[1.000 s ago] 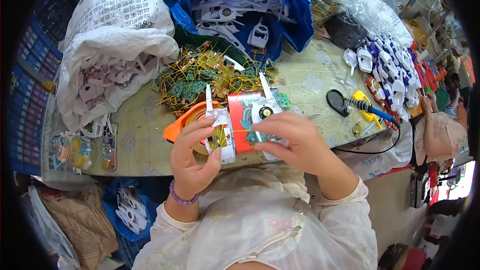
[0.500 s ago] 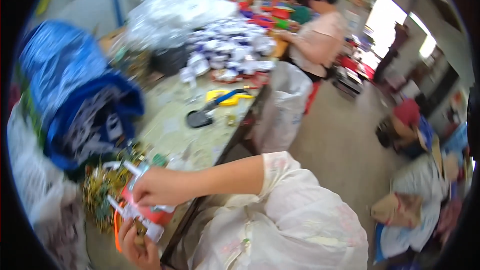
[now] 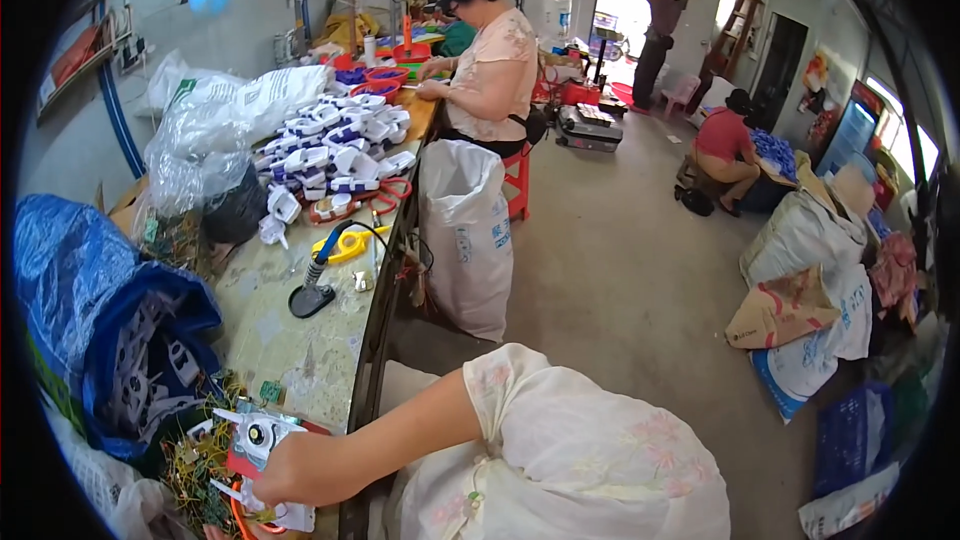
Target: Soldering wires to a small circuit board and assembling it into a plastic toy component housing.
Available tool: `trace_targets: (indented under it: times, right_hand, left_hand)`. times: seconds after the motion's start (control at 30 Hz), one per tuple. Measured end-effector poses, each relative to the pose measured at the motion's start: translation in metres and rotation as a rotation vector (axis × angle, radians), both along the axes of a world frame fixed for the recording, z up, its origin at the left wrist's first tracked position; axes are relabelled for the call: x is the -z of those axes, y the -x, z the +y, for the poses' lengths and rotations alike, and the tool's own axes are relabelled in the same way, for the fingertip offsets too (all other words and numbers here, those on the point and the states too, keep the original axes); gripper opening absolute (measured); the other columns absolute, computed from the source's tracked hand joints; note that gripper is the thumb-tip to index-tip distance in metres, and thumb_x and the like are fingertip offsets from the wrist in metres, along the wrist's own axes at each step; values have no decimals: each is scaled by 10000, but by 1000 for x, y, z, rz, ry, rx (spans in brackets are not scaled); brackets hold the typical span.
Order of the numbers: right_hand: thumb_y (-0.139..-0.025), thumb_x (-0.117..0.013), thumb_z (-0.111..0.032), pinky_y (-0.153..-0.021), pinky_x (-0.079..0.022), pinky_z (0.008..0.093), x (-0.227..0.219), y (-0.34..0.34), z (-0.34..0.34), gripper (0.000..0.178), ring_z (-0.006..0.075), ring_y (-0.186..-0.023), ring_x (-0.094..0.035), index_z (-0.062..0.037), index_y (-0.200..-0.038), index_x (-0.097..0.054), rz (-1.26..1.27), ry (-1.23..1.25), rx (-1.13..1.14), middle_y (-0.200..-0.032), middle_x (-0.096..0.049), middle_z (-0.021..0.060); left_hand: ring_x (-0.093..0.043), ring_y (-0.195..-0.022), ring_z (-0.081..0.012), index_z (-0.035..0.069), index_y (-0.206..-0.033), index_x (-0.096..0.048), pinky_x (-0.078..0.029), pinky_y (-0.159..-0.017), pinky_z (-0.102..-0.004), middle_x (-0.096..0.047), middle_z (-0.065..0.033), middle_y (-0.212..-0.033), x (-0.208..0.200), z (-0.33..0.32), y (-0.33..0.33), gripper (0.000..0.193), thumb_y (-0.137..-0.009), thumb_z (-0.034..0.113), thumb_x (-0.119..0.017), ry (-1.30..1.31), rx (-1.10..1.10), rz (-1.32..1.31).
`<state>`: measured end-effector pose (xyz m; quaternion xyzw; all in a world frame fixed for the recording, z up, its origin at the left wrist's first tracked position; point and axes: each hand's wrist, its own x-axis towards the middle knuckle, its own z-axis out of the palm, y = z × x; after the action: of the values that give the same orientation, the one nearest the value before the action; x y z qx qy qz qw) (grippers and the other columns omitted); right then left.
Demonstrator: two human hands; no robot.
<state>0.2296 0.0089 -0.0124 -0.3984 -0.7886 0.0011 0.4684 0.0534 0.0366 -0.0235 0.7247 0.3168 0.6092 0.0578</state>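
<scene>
Fingers of the right hand (image 3: 300, 475) wrap a red-and-white plastic part (image 3: 258, 442) over the counter's (image 3: 300, 340) near edge, steadying it above tangled wires (image 3: 195, 465); left hand barely visible, grip unclear.

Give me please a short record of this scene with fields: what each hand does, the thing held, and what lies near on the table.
right hand: right hand grips a red and white plastic part, fingers wrapped around it
left hand: only a sliver shows at the lower edge; what it does cannot be told
beside the part: tangle of small wired pieces
table: long worktable with a blue-handled tool and a pile of white parts
left of table: blue sack
nearby: a seated person working further along
</scene>
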Motion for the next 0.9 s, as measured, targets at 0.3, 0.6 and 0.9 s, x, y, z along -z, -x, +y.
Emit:
trace_targets:
  times: [0.3, 0.6, 0.9]
  right_hand:
    - [-768, -627, -137, -483, -441, 397, -12, 7, -8, 124, 308, -545, -593, -53, -764, -536, 43, -114, -61, -566, -556, 97]
    - [-836, -623, -188, -496, -429, 405, -2, 6, -2, 197, 307, -542, -581, -46, -792, -494, 198, -33, -120, -557, -541, 104]
    - [-811, -623, -160, -440, -404, 402, 9, 9, 4, 192, 313, -501, -559, -37, -780, -479, 140, -28, -46, -536, -520, 100]
  left_hand:
    - [-604, -1053, -269, -34, -1068, -648, -436, -934, -358, -652, -170, -1114, -14, -1, 10, 215, -896, 92, -624, 164, 303, 331]
    - [-577, -1046, -207, 14, -1219, -575, -445, -879, -307, -600, -143, -1182, -21, -17, 3, 327, -935, 177, -592, 732, 280, 254]
    - [-562, -1064, -188, -16, -1212, -551, -432, -910, -300, -595, -107, -1143, -21, -14, -4, 297, -945, 114, -562, 807, 357, 138]
